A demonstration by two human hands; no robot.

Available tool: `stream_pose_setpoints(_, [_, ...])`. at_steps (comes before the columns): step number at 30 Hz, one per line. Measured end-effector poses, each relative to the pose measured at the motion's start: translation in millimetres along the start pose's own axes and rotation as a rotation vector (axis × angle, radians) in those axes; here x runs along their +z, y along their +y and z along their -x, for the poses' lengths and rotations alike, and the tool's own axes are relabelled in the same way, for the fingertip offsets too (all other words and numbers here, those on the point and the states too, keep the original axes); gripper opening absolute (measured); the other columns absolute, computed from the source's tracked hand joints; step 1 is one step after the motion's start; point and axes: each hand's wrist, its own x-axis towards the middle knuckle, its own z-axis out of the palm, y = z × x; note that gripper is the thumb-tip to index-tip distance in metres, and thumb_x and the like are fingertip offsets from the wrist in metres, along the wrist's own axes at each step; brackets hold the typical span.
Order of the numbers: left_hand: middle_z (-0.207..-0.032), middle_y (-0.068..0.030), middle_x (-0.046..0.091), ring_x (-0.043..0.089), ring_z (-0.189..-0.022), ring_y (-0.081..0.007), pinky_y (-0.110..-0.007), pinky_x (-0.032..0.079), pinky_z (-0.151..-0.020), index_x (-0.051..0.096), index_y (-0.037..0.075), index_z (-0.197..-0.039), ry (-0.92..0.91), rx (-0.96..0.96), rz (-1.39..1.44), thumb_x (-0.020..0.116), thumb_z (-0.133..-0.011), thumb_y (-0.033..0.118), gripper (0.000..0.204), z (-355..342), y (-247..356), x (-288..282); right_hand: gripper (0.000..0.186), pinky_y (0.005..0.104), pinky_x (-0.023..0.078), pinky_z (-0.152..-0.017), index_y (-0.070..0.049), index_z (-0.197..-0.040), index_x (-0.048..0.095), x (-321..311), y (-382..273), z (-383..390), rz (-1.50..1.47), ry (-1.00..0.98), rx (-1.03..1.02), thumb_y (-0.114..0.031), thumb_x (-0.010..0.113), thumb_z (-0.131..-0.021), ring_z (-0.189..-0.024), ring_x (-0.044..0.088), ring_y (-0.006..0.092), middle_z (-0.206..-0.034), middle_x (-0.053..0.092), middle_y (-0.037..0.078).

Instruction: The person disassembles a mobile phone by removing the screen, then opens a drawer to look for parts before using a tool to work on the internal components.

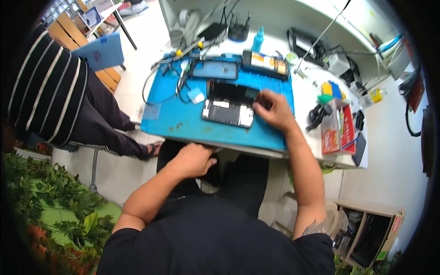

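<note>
On the blue mat (183, 121), right hand (274, 110) pinches the opened phone (229, 107); left hand (192, 160) curled empty.

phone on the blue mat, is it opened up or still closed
Opened up: the phone lies flat on the blue mat with its insides exposed; the right hand touches its edge.

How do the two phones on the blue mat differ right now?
The near phone lies opened up, its white and dark inner parts showing; the far phone is closed, showing a plain dark face. The right hand touches the near phone at its right end; nothing touches the far phone. The near phone sits tilted on the blue mat; the far phone lies nearly square to its far edge. Both lie flat on the mat.
</note>
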Motion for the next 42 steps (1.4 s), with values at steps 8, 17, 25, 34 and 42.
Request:
stream_pose_setpoints(8, [-0.156, -0.0301, 0.058, 0.053, -0.145, -0.0498, -0.054, 0.042, -0.124, 0.06, 0.001, -0.154, -0.142, 0.043, 0.261, 0.056, -0.112, 0.057, 0.07, 82.5, 28.0, 15.4, 0.019, 0.0267, 0.051, -0.069, 0.002, -0.106, 0.072, 4.6, -9.1, -0.7, -0.011, 0.0, -0.042, -0.01, 0.081, -0.095, -0.074, 0.06, 0.0061, -0.083, 0.071, 0.0])
stream_pose_setpoints(17, [-0.156, -0.0381, 0.055, 0.053, -0.146, -0.0525, -0.053, 0.042, -0.124, 0.047, -0.007, -0.16, -0.359, 0.111, 0.484, 0.046, -0.109, 0.076, 0.097, 154.3, 40.9, 22.1, 0.025, 0.0262, 0.056, -0.097, 0.0, -0.124, 0.072, 6.8, 26.1, -7.0, -0.121, -0.057, -0.106, -0.006, 0.081, -0.101, -0.103, 0.069, 0.0084, -0.111, 0.076, 0.001])
stream_pose_setpoints(25, [-0.128, -0.0145, 0.08, 0.076, -0.12, -0.0378, -0.045, 0.062, -0.1, 0.076, 0.008, -0.134, 0.179, 0.257, 0.264, 0.084, -0.091, 0.009, 0.044, 151.5, 29.7, -39.8, 0.024, 0.0256, 0.054, -0.084, 0.0, -0.113, 0.071, 6.1, 30.6, -4.1, -0.075, 0.017, -0.166, -0.013, 0.084, -0.097, -0.086, 0.064, 0.0068, -0.097, 0.073, 0.0])
stream_pose_setpoints(34, [-0.126, -0.0095, 0.07, 0.066, -0.127, -0.0328, -0.051, 0.051, -0.113, 0.07, 0.008, -0.121, 0.103, 0.337, -0.063, 0.091, -0.081, 0.017, 0.046, 89.7, -29.3, -2.3, 0.022, 0.0277, 0.057, -0.088, 0.001, -0.115, 0.072, 9.0, 16.4, -5.1, -0.095, -0.004, -0.137, -0.009, 0.082, -0.098, -0.09, 0.07, 0.0089, -0.1, 0.077, 0.003])
stream_pose_setpoints(42, [-0.115, -0.0161, 0.077, 0.075, -0.105, -0.0391, -0.043, 0.059, -0.094, 0.073, 0.002, -0.122, 0.374, 0.016, 0.238, 0.085, -0.094, 0.019, 0.035, 109.5, -66.9, -49.5, 0.026, 0.0279, 0.057, -0.091, 0.0, -0.121, 0.073, 6.2, 21.9, -3.4, -0.095, -0.026, -0.131, -0.008, 0.082, -0.099, -0.097, 0.07, 0.0103, -0.106, 0.078, 0.003])
